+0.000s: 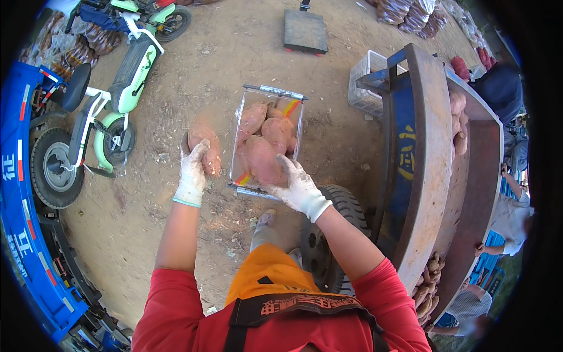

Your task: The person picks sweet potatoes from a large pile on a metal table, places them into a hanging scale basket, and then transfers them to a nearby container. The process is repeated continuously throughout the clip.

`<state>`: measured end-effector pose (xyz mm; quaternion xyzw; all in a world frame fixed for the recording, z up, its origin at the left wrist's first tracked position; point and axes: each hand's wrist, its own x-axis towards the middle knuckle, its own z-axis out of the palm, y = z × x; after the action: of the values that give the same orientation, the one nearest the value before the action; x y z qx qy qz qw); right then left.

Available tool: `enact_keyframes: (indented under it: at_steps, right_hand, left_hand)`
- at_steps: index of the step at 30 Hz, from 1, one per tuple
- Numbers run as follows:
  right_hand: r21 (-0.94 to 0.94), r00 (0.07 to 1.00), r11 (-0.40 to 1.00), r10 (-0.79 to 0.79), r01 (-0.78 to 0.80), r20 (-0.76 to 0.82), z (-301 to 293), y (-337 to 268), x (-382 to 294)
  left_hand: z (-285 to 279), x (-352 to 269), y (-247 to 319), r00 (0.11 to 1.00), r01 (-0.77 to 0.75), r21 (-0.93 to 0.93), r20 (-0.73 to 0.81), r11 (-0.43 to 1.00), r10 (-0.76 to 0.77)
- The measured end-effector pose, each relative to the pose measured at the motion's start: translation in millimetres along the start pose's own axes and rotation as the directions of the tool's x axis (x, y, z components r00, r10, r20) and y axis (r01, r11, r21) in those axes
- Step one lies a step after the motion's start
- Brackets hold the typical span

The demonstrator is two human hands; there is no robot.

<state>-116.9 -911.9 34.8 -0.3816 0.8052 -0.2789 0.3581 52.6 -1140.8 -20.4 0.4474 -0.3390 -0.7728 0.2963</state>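
My left hand (pixel 194 158), in a white glove, grips a large pinkish sweet potato (pixel 209 152) left of a clear plastic bag. The bag (pixel 233 156) is spread between two metal clamp bars, and sweet potatoes (pixel 276 134) lie inside it. Over the bag's lower right corner is my gloved right hand (pixel 292 182). Its thumb and fingers are apart around the end of a large, blurred sweet potato (pixel 264 160). Whether they grip it cannot be told. The lower clamp bar (pixel 250 191) is partly hidden by that hand.
To my right stands a metal trailer bed (pixel 422 176) with sweet potatoes, above a tire (pixel 341 211). A white crate (pixel 365 83) and a platform scale (pixel 305 31) stand ahead. A green-white scooter (pixel 132 75) and blue truck (pixel 17 176) are left. People stand beyond the trailer.
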Motion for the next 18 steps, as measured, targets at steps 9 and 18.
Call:
enact_keyframes:
  at_steps: [9, 18]
  right_hand:
    - [0.106, 0.961, 0.989, 0.126, -0.102, -0.247, -96.5, 21.0, -114.0]
    - [-0.253, 0.693, 0.932, -0.001, -0.261, -0.721, -169.8, 52.3, -255.3]
  left_hand:
    - [30.3, -18.6, -53.8, 0.993, 0.109, 0.155, 0.034, 0.982, -0.116]
    - [81.3, 29.4, -108.2, 0.981, -0.169, 0.966, 0.145, 0.194, 0.131]
